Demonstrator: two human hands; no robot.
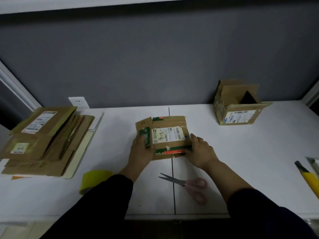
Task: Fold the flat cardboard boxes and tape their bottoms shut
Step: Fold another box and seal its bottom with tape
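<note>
A flat cardboard box [170, 123] with a white shipping label and green and red tape lies at the middle of the white table [241, 152]. My left hand [140, 151] grips its left edge, fingers curled over the green-taped flap. My right hand [201, 150] holds its right edge near the front corner. A roll of yellow-green tape [94, 181] lies at the front left, partly hidden by my left sleeve. Pink-handled scissors [186, 184] lie between my forearms, blades pointing left.
A stack of several flattened cardboard boxes [46, 140] fills the left side of the table. A folded box [239, 105] with open top flaps stands at the back right. A yellow-handled tool [307, 176] lies at the right edge beside a tray.
</note>
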